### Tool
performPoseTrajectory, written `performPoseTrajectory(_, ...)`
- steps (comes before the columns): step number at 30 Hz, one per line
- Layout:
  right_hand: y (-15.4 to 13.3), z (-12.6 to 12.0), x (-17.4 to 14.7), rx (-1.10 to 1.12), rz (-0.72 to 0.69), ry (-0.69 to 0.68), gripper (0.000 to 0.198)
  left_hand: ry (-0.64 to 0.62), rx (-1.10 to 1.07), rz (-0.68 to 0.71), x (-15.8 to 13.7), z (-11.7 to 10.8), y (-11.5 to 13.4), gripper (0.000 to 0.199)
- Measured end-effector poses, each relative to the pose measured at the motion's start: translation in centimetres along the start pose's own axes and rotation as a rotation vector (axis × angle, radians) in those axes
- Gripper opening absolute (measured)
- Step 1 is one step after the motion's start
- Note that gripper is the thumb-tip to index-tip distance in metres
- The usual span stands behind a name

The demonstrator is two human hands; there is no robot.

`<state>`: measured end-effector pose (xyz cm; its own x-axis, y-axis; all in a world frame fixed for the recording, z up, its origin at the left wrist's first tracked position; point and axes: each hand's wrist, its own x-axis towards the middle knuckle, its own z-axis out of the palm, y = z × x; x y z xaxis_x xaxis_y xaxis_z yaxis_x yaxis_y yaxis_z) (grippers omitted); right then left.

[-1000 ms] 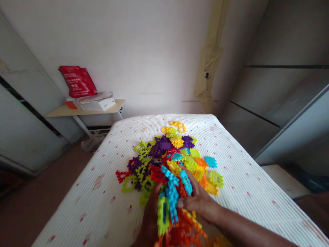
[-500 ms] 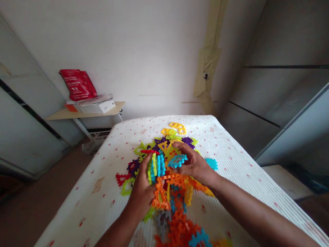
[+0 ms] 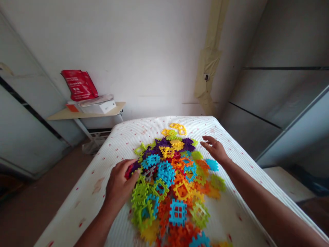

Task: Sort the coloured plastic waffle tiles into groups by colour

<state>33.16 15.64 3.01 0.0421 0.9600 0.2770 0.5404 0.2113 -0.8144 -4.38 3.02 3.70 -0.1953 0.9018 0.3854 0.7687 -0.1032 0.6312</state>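
I've got left hand (image 3: 120,180), thumb and fingers apart, at the left edge of the toothed plastic tiles (image 3: 166,172); can't tell if it's touching. Right hand (image 3: 215,149): fingers spread, off their right side. Tiles lie loosely heaped on spotted white cover (image 3: 102,164). Far left: red plastic bag (image 3: 81,85) above white box (image 3: 106,106); I can't see inside either.

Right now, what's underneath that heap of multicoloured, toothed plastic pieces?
The heap rests on a white, ribbed cloth with red flecks, which shows along its sides. Anything beneath the heap's middle is covered and can't be seen.
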Motion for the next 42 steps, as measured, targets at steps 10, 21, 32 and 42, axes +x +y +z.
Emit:
performPoseTrajectory(10,1.1,6.1,3.5,-0.118,0.126,-0.080,0.056,-0.089,-0.156,-0.168,4.3,5.0,-3.9,0.059)
performPoseTrajectory(21,-2.4,10.9,5.0,-0.025,0.093,-0.319,0.054,-0.213,-0.421,-0.259,8.2,8.9,-1.4,0.065)
performPoseTrajectory(32,-6.3,13.2,3.7,0.568,0.292,-0.383,0.061,-0.280,-0.659,-0.300,9.2,10.1,1.5,0.066)
performPoseTrajectory(42,-9.7,12.7,3.2,0.817,0.209,-0.350,0.046,-0.252,-0.974,-0.211,9.8,9.4,3.4,0.062)
